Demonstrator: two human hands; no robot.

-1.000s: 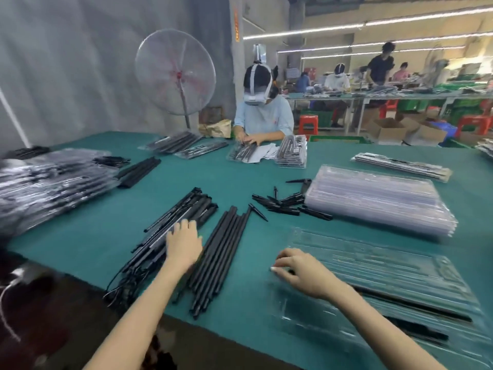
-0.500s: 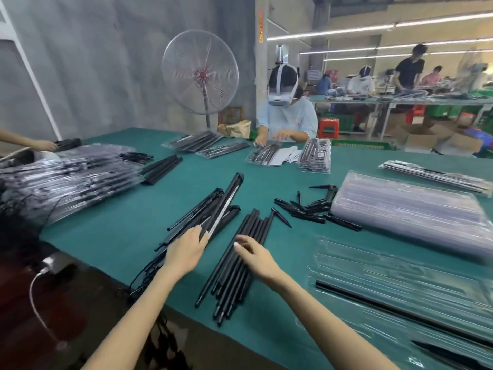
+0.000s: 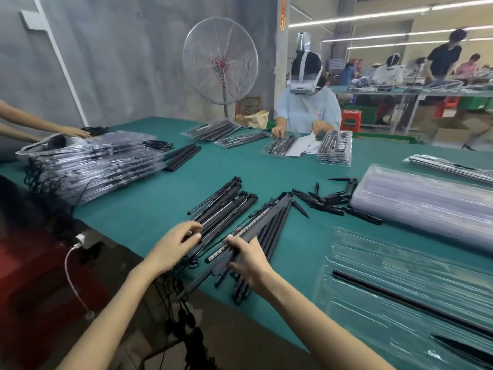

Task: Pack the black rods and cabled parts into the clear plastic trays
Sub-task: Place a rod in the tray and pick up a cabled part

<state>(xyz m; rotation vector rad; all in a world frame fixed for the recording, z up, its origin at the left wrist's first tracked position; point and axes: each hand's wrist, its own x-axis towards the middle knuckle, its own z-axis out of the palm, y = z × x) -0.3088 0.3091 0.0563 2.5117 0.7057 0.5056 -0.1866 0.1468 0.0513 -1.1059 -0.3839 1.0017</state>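
Observation:
My right hand (image 3: 249,260) grips the near end of a black rod with a white strip (image 3: 256,221), held low across a pile of plain black rods (image 3: 269,236). My left hand (image 3: 174,245) pinches the near ends of the cabled rods (image 3: 224,206) lying in a loose pile to the left. Their black cables (image 3: 186,321) hang over the table's front edge. A clear plastic tray (image 3: 386,252) lies at the lower right with one black rod (image 3: 400,297) in it.
A tall stack of clear trays (image 3: 426,204) lies at the right, with short black spikes (image 3: 328,202) scattered beside it. Packed trays (image 3: 93,166) are heaped at the left. A person (image 3: 306,110) works across the green table (image 3: 149,209); a fan (image 3: 220,61) stands behind.
The strip rod that my left hand held raised now lies lower in my right hand's grip. My left hand has dropped onto the cabled pile. The view has shifted left.

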